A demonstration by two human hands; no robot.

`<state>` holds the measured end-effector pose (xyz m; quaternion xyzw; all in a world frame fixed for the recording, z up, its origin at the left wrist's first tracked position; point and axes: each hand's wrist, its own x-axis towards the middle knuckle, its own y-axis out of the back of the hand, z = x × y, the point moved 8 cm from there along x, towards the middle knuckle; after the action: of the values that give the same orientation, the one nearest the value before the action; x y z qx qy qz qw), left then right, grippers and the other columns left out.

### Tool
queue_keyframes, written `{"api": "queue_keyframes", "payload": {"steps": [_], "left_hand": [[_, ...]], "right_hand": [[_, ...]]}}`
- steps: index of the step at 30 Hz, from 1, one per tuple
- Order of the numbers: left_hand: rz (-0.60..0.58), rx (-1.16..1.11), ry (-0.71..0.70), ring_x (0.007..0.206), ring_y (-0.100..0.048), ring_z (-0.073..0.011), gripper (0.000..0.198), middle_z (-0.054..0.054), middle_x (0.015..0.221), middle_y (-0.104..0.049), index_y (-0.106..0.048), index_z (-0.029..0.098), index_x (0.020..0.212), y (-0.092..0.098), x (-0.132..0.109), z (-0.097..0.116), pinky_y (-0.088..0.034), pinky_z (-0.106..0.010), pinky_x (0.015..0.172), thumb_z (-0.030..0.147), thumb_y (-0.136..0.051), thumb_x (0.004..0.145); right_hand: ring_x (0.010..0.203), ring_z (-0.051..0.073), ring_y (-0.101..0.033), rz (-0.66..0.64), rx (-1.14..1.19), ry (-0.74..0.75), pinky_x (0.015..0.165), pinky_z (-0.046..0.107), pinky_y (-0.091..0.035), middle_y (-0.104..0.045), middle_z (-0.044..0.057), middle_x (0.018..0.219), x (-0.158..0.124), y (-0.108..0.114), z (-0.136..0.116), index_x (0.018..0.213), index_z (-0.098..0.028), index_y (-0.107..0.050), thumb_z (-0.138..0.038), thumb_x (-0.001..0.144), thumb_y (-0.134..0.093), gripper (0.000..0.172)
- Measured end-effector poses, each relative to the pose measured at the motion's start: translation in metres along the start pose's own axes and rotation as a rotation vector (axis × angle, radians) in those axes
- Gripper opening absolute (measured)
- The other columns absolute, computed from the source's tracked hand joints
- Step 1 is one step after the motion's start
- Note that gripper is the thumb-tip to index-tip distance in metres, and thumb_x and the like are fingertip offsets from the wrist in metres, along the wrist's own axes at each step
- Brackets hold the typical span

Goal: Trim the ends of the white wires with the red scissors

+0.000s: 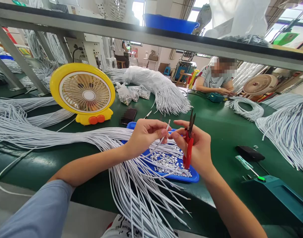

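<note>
Pinching a white cable (169, 124) near its upturned end, the left hand (143, 137) has its thumb and fingers closed on it. Just beside it, the right hand (200, 147) grips red-handled scissors (188, 153), blades pointing up, its index finger stretched toward the cable's tip. Beneath both hands sits a blue tray (195, 178) holding small silver pieces (165, 162); a bundle of white cables (124, 178) lies partly over it and spills past the near edge of the green table (221, 132). Beyond the tray are a dark phone (129, 115) and clear bags (126, 95) of small parts, with a yellow fan (88, 95) to the left. Farther off, across the table, another person (213, 81) leans forward near a coil of cable (245, 109).
</note>
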<state>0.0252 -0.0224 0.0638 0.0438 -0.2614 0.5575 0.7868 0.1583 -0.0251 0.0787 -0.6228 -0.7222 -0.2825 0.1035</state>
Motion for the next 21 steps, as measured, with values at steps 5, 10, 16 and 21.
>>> {"api": "queue_keyframes", "payload": {"steps": [5,10,16,21], "left_hand": [[-0.019,0.014,0.006,0.053,-0.056,-0.0061,0.009,0.001,0.060,-0.060,-0.068,0.011,0.079,-0.003,-0.001,0.003,-0.049,-0.019,0.056,0.018,-0.065,0.083],[0.015,0.094,-0.034,0.052,-0.056,-0.0068,0.010,0.000,0.060,-0.058,-0.068,0.010,0.074,-0.005,-0.004,0.008,-0.048,-0.019,0.052,0.019,-0.070,0.077],[0.000,0.121,-0.114,0.054,-0.056,-0.0059,0.010,0.000,0.062,-0.060,-0.070,0.011,0.072,-0.012,-0.007,0.009,-0.048,-0.016,0.051,0.017,-0.077,0.070],[0.016,0.125,-0.104,0.055,-0.055,-0.0060,0.014,-0.001,0.063,-0.061,-0.071,0.010,0.071,-0.011,-0.007,0.004,-0.048,-0.016,0.051,0.017,-0.081,0.065]], "right_hand": [[0.054,0.011,-0.060,-0.031,-0.047,-0.005,0.047,0.023,-0.043,-0.064,-0.003,0.063,0.000,0.001,-0.001,0.102,-0.020,-0.062,-0.030,0.080,-0.067,0.025],[0.066,0.013,-0.067,0.104,0.078,0.037,0.055,0.025,-0.048,-0.072,-0.001,0.077,-0.003,0.013,-0.008,0.094,-0.023,-0.061,-0.025,0.075,-0.073,0.022],[0.071,0.013,-0.067,0.140,0.141,0.044,0.060,0.026,-0.050,-0.074,-0.001,0.082,-0.007,0.018,-0.015,0.092,-0.026,-0.060,-0.018,0.074,-0.074,0.024],[0.065,0.011,-0.064,0.107,0.173,0.054,0.054,0.024,-0.046,-0.073,-0.003,0.078,-0.009,0.016,-0.020,0.094,-0.026,-0.061,-0.014,0.074,-0.073,0.026]]}}
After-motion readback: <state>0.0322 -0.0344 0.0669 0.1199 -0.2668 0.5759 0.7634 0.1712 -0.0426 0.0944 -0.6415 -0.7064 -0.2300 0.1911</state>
